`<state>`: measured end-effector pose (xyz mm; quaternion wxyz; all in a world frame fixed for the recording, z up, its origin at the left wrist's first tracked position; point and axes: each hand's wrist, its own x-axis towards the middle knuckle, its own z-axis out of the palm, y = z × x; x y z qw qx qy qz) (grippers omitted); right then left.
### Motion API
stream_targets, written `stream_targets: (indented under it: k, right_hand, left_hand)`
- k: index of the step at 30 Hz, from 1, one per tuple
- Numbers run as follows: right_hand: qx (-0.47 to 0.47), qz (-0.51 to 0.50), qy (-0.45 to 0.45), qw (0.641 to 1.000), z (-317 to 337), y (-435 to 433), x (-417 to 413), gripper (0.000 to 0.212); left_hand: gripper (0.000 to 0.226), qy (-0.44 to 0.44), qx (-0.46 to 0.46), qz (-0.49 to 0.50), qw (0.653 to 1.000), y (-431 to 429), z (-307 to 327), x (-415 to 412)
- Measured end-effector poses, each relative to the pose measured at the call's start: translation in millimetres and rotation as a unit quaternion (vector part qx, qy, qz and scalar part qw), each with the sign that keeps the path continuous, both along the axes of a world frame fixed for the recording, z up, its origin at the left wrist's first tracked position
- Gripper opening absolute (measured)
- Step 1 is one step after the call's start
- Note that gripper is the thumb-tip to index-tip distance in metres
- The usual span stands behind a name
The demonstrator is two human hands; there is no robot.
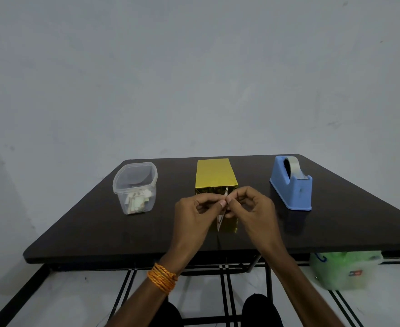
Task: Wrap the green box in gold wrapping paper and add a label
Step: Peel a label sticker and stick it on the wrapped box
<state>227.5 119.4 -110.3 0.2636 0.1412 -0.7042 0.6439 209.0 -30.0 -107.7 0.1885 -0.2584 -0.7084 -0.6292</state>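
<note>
Box: I log the gold-wrapped box [215, 172] standing mid-worktop [100, 227], toward the far edge; its lower front is hidden behind the hands.
Label: a small white label [219, 221], seen edge-on, is held upright just in front of the box; I cannot tell whether it touches the box.
Left hand: the left hand [194, 213] has curled fingers, thumb and forefinger pinching the label from the left.
Right hand: the right hand [253, 206] pinches the same label from the right.
Tub: a clear plastic tub [123, 192] stands left of the box, lidless, with paper bits at the bottom.
Dispenser: a blue tape dispenser [291, 185] stands right of the box, roll loaded.
Wrist: an orange thread band [162, 277] circles the left wrist.
</note>
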Motion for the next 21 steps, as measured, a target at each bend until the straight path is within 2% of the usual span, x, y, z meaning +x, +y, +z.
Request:
stream_targets:
  k: [5, 16, 21]
  right_hand:
    - [0.04, -0.004, 0.006, 0.999, -1, -1, -3, 0.006]
    - [0.002, 0.027, -0.01, 1.0, -2, -10, -3, 0.012]
    - [0.018, 0.046, -0.014, 0.999, -1, -9, -1, 0.013]
  left_hand:
    - [0.014, -0.003, -0.003, -0.006, 1.0, -1, 0, -1]
    - [0.012, -0.053, 0.038, -0.028, 0.997, 1, 0, 1]
    - [0.01, -0.065, 0.045, -0.033, 0.996, -1, 6, 0]
